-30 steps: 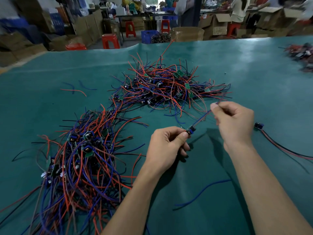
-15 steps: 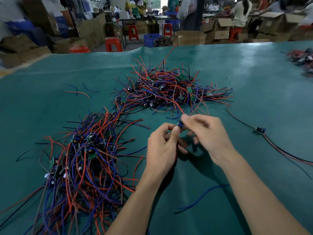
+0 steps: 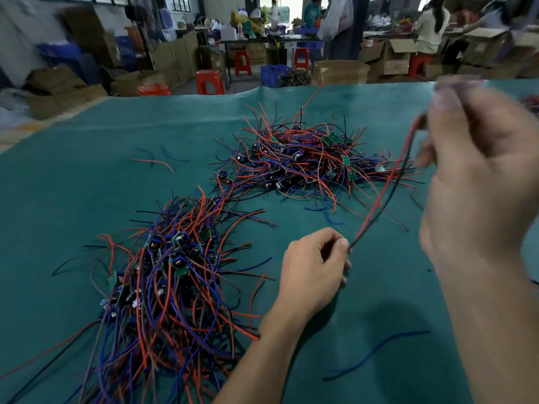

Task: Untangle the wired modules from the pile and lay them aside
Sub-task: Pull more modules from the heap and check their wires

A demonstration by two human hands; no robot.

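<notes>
Wired modules lie in two tangled heaps on the green-covered bench (image 3: 87,199): the near pile (image 3: 163,287) toward the near left corner, and the far pile (image 3: 300,161) around the middle, with loose strands running between them. A red and black wire pair (image 3: 382,196) is stretched in the air between the two hands, above the right side of the bench. The left hand (image 3: 313,272) has its fingers curled in, pinching the lower end of the pair between thumb and forefinger just above the cloth. The right hand (image 3: 478,176) is raised close to the camera and blurred; its fingers are bent round the upper end of the pair, though exactly how they grip cannot be made out. Whether a module hangs on this pair is hidden by the hands. The near pile is cut off by the lower edge of the picture. A loose blue wire (image 3: 376,354) lies on the cloth near the right forearm, and short stray wires (image 3: 154,161) lie left of the far pile. Beyond the far edge stand cardboard boxes (image 3: 339,72), red stools (image 3: 208,81) and a blue crate (image 3: 274,74).
</notes>
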